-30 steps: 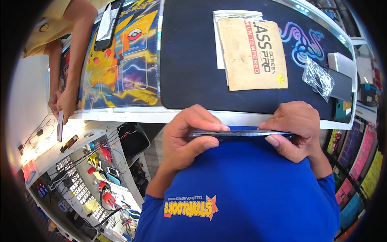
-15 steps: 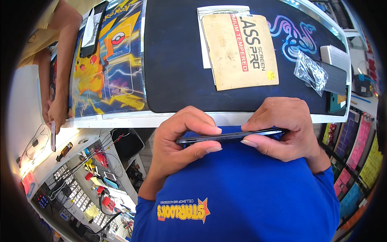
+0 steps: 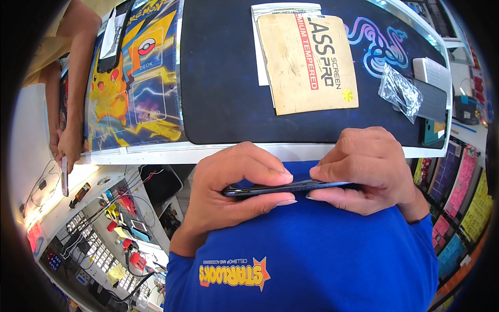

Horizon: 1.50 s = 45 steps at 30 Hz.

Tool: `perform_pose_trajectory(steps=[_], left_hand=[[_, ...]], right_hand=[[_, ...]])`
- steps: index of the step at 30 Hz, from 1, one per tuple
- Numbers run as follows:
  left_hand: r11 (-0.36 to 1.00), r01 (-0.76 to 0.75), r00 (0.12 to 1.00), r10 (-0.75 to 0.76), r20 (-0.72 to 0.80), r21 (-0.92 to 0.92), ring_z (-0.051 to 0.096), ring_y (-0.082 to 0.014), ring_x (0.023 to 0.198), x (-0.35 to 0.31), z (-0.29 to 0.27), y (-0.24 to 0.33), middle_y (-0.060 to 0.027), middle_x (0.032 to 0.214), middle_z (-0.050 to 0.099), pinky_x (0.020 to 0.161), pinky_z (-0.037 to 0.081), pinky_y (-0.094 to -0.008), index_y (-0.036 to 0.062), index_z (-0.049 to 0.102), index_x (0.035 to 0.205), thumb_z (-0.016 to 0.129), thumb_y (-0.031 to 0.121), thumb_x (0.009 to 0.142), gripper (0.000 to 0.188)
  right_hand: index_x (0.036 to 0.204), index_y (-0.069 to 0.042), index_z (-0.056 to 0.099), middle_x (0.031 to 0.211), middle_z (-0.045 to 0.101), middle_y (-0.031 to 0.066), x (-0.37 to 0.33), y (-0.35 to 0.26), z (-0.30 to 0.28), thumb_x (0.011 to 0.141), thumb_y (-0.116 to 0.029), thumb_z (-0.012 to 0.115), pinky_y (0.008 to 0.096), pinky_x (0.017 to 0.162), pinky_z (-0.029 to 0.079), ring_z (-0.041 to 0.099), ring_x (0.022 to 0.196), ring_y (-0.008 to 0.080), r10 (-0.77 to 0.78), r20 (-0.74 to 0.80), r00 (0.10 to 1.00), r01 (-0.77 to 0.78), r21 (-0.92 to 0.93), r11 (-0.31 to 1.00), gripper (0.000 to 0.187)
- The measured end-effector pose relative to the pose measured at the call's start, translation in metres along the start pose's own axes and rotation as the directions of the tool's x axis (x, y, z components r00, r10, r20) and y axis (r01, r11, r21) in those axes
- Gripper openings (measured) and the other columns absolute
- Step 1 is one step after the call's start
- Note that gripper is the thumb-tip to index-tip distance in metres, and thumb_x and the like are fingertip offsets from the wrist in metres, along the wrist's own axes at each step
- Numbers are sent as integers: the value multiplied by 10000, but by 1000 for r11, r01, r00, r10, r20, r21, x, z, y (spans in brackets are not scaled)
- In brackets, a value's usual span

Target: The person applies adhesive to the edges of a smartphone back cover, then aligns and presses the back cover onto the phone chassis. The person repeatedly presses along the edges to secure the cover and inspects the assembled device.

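Observation:
A dark, slim phone is held edge-on in front of my blue shirt, just off the near table edge. My left hand pinches its left part, with the thumb below and the fingers above. On the right part, my right hand grips in the same way, covering that end. The two sets of fingertips nearly meet around the phone's middle. Its narrow side faces up, so most of its broad faces are hidden.
Beyond my hands, a tan cardboard sleeve lies over white papers on a black mat. Clear plastic wrap and a white box sit right. Another person's hands hold a thin device at left, beside a cartoon mat.
The phone has shifted slightly left and its left end sits a little lower. My left thumb and fingers reach farther toward its middle. Both hands keep their grip.

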<state>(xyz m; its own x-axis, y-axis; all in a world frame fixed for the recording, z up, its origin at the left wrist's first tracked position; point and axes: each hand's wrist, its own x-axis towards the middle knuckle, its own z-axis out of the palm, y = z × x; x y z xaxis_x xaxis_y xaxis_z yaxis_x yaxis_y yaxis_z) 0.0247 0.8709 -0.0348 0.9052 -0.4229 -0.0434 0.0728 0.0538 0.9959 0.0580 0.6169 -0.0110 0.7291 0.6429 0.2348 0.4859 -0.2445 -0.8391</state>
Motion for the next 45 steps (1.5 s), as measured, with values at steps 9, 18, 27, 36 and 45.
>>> perform_pose_trajectory(steps=[9,18,27,36,45], left_hand=[[998,-37,999,36,26,46,722,-200,824,1,-2,4,-117,904,759,735,544,-287,25,765,910,872,-18,721,222],[999,-33,999,33,14,22,716,-199,802,1,-3,-1,-117,880,758,721,530,-284,26,764,889,873,-10,708,215],[1000,-18,999,18,-34,0,702,-194,783,-2,-5,-6,-110,870,758,697,509,-282,34,759,881,880,-16,678,242],[997,-78,997,77,16,19,706,-191,793,2,-8,-9,-110,895,760,695,509,-280,34,759,919,883,-26,672,282],[1000,-8,1000,8,-18,27,712,-194,764,4,-5,-3,-121,857,758,681,519,-276,24,772,917,888,-10,682,263]], right_hand=[[832,-39,714,683,636,50,2,-5,-1,783,-121,839,313,497,461,620,582,201,-18,11,1000,18,13,1000,157],[884,-28,710,711,629,74,2,-4,-5,806,-123,827,348,517,463,610,605,240,51,60,997,-55,72,996,170],[952,-32,739,825,730,74,-10,4,-10,766,-114,870,315,557,499,644,637,223,32,9,999,-33,75,997,242],[940,-21,742,810,727,77,-13,7,-9,753,-92,873,307,548,489,641,631,202,8,-39,999,-4,99,995,239],[934,-4,741,826,728,68,-9,2,-19,767,-88,857,332,571,493,642,648,241,76,47,996,-81,91,993,220]])
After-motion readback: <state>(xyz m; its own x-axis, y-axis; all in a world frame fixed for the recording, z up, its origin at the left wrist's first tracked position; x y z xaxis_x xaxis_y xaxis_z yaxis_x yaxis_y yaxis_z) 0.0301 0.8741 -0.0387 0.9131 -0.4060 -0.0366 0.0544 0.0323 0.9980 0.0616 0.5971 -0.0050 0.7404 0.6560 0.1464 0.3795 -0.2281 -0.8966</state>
